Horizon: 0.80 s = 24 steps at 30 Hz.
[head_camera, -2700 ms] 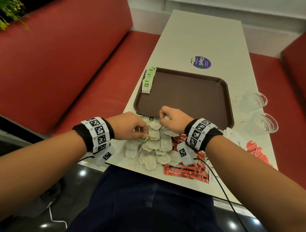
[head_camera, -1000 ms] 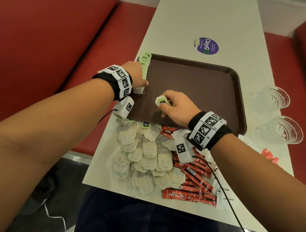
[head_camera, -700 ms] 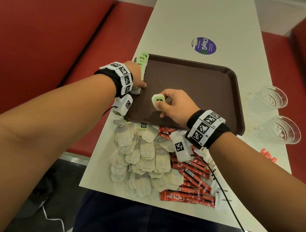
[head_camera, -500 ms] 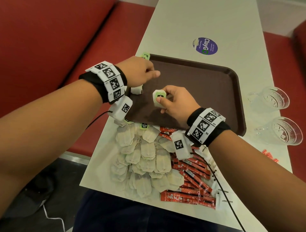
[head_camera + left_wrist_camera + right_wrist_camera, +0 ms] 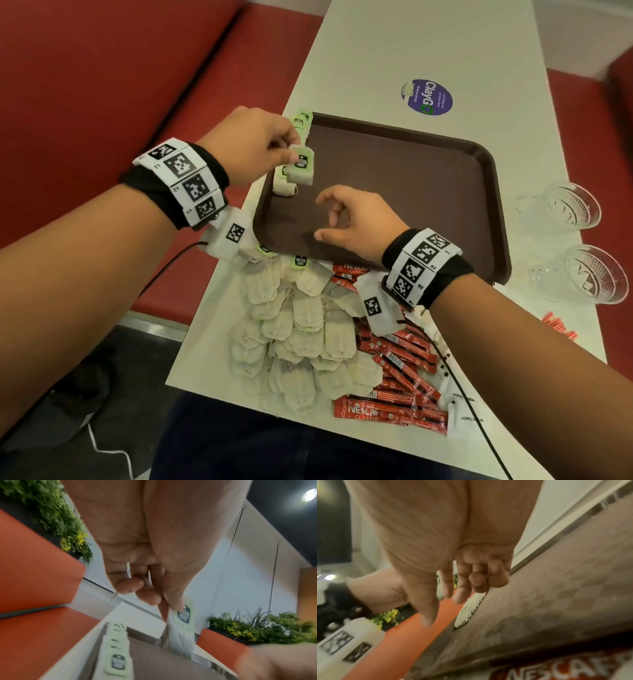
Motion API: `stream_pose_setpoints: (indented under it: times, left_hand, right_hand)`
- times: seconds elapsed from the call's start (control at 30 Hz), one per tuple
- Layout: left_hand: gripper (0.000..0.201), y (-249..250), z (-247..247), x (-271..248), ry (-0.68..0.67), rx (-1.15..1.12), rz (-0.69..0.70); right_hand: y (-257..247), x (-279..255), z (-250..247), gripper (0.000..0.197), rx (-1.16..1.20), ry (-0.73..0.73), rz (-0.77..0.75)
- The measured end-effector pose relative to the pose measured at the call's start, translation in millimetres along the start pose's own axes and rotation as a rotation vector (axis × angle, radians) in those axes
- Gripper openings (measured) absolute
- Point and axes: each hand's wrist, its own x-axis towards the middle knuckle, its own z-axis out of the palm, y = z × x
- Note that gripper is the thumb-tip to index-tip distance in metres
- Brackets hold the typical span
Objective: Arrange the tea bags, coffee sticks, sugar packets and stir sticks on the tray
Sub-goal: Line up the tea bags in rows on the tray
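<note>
Tea bag (image 5: 180,635) blurred under left thumb (image 5: 173,599)

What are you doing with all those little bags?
A person is lining up tea bags on a brown tray. The left hand pinches one tea bag above the row of tea bags along the tray's left edge. The right hand hovers over the tray, holding nothing. A pile of loose tea bags and red coffee sticks waits on the table.
</note>
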Motion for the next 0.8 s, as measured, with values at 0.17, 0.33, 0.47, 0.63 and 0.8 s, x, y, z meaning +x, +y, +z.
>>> stream_pose_setpoints:
  times: [0.17,0.33,0.47,0.63,0.8]
  left_hand:
    - [0.023,-23.4,4.2,12.0,-0.313,0.174,-0.098]
    - [0.022,-35.4,25.9,26.5,-0.283,0.150,-0.193]
    - [0.021,-36.0,31.9,35.6,-0.248,0.161,-0.254]
    - [0.038,-24.7,33.9,43.7,-0.249,0.291,-0.248]
    - [0.062,-10.6,46.3,50.7,-0.333,0.415,-0.232]
  right_hand:
    - [-10.6,-4.9,3.7,0.040,-0.228,-0.376,-0.114]
    - [-19.4,-1.9,10.3,0.060,-0.366,-0.513,-0.159]
    - [-19.4,-0.2,13.3,0.052,-0.427,-0.535,-0.178]
    - [-17.7,0.5,17.3,0.034,-0.405,-0.502,-0.133]
    - [-17.7,-1.8,13.8,0.014,-0.345,-0.442,-0.121]
